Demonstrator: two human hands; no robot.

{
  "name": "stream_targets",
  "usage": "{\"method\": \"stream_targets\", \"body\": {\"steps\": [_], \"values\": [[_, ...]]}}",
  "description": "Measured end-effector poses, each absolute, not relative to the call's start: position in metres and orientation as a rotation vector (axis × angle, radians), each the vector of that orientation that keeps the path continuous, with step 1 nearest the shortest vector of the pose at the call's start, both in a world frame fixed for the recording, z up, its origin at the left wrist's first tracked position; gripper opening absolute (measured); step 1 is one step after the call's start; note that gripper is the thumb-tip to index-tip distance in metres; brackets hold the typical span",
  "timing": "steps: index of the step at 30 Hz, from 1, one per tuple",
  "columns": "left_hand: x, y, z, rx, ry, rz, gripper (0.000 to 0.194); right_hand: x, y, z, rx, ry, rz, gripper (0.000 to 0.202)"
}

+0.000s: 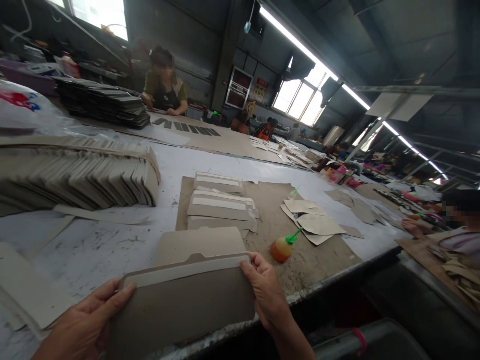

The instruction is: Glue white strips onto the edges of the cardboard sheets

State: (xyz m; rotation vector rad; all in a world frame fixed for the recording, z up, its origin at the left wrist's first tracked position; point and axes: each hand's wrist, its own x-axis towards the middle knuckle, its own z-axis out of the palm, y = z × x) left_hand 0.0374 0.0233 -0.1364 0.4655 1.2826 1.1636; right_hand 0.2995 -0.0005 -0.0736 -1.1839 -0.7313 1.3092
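Held between both hands at the table's near edge is a grey-brown flat panel (187, 310) with rounded corners. A pale strip (187, 270) lies along its far edge, beside a small raised tab. My left hand (88, 317) grips the left corner, thumb on top near the strip's end. At the right corner, my right hand (266, 290) pinches the panel with its thumb on the strip's other end; the fingers beneath are partly hidden. Just beyond lies a beige panel (202, 242), partly covered by the held one.
Behind are stacked panels with pale strips (221, 207). An orange squeeze bottle with green nozzle (283, 248) stands on a brown sheet (311, 265), near loose beige pieces (315, 220). Banded panels (75, 175) stand at left. One person (165, 87) sits across; another (461, 235) is at right.
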Motion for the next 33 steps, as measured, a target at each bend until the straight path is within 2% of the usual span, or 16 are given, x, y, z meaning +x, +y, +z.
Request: {"method": "stream_targets", "body": {"steps": [3, 10, 15, 33], "values": [[0.030, 0.021, -0.124, 0.328, 1.109, 1.002, 0.060, 0.305, -0.005, -0.080, -1.238, -0.725, 1.294, 0.044], [0.039, 0.012, -0.107, 0.483, 0.983, 1.001, 0.055, 0.323, -0.009, -0.099, -1.285, -0.696, 1.339, 0.044], [0.043, 0.014, -0.108, 0.480, 1.008, 1.010, 0.050, 0.317, -0.007, -0.097, -1.277, -0.627, 1.298, 0.044], [0.034, 0.052, -0.134, 0.363, 1.158, 0.900, 0.065, 0.306, 0.020, -0.098, -1.258, -0.662, 1.251, 0.038]]}}
